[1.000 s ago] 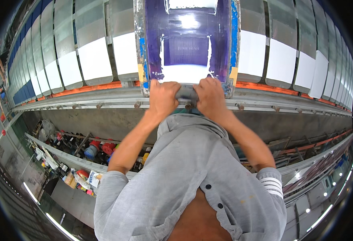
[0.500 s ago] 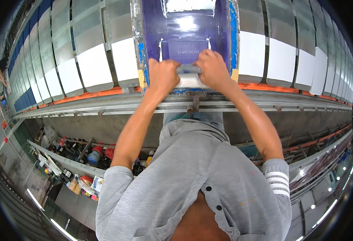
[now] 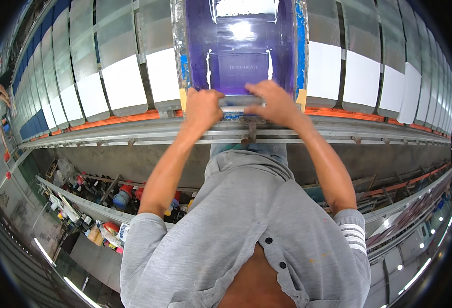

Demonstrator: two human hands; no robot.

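A screen-printing frame with purple mesh [image 3: 200, 46] lies straight ahead of me. White ink [image 3: 246, 8] is pooled at its far part, and thin white streaks run down both sides of a pale printed area. At the near end of the mesh, a grey squeegee [image 3: 239, 101] lies crosswise between my hands. My left hand [image 3: 204, 109] is closed round its left end. On the right end, my right hand [image 3: 276, 104] holds with the thumb below and the fingers over the top; these fingers look looser and slightly blurred.
Rows of grey boards with white sheets [image 3: 125, 84] [image 3: 323, 72] flank the frame. An orange strip [image 3: 133, 118] and a metal rail [image 3: 149, 134] run along the table's near edge. Bottles and containers [image 3: 126, 195] crowd a low shelf behind at left. Another person [image 3: 0, 91] stands far left.
Both hands have drawn the squeegee a little closer to me, to the near end of the mesh. My right fingers have loosened somewhat.
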